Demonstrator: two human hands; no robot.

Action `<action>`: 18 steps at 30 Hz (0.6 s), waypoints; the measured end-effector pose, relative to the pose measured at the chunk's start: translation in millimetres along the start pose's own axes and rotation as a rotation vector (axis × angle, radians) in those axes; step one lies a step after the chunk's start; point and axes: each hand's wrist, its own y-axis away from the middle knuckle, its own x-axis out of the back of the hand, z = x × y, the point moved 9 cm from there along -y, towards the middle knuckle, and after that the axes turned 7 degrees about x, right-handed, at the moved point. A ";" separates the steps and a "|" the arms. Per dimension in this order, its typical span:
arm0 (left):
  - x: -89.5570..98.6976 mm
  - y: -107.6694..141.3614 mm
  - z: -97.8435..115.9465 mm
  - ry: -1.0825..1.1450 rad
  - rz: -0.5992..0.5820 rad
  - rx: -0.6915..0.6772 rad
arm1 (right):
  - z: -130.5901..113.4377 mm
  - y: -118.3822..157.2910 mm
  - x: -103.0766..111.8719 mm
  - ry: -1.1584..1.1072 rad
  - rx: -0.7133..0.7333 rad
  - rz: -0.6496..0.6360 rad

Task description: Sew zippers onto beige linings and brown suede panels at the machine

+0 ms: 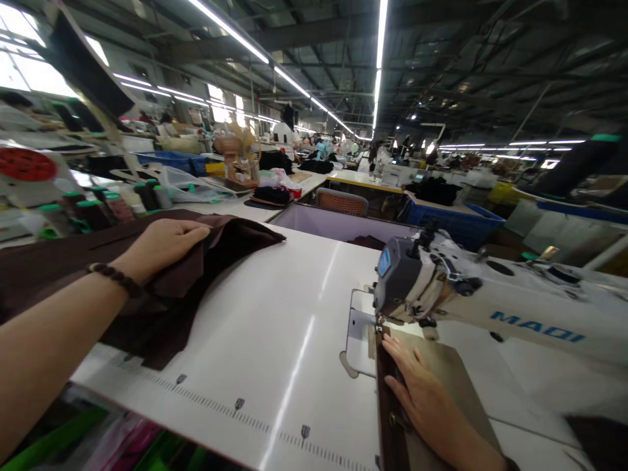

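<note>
at the left of the frame the left hand [164, 245], a dark beaded bracelet [115, 278] on its wrist, closes its fingers on a loose dark brown fabric piece [196, 275] that lies crumpled across the left part of the glossy white sewing table [275, 340]. at lower right the right hand [424, 392] lies flat and open, fingers stretched out, pressing a narrow dark brown fabric strip [390, 405] where it meets a tan flat guide plate [441, 366], just below the needle area of the white and grey industrial sewing machine [466, 294] with blue lettering. a printed ruler scale [235, 409] runs along the table's near edge. in the upper left, dark thread cones with green caps [98, 206] stand beyond the table.
</note>
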 end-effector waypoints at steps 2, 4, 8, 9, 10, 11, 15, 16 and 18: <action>-35.8 14.1 44.7 0.035 -0.118 -0.103 | -8.4 -1.9 8.1 -0.036 -0.020 -0.049; -85.5 42.7 85.1 0.100 -0.288 -0.218 | -14.5 -4.7 14.7 -0.072 -0.038 -0.092; -177.4 122.7 135.0 0.224 -0.591 -0.518 | -13.5 -8.7 19.1 -0.109 -0.090 -0.133; -188.2 139.9 141.4 0.201 -0.562 -0.631 | -12.5 -8.9 19.2 -0.111 -0.099 -0.134; -196.1 155.3 145.2 0.167 -0.530 -0.730 | -12.2 -8.9 19.2 -0.112 -0.101 -0.134; -200.6 168.7 147.5 0.133 -0.492 -0.819 | -12.4 -8.8 19.4 -0.113 -0.098 -0.133; -194.9 206.5 156.1 0.080 -0.441 -1.024 | -14.3 -8.5 20.8 -0.119 -0.094 -0.146; -190.0 214.1 160.2 0.102 -0.453 -1.048 | -14.5 -8.5 21.0 -0.120 -0.096 -0.152; -182.0 230.1 169.3 0.148 -0.492 -1.096 | -14.1 -8.4 21.4 -0.119 -0.098 -0.152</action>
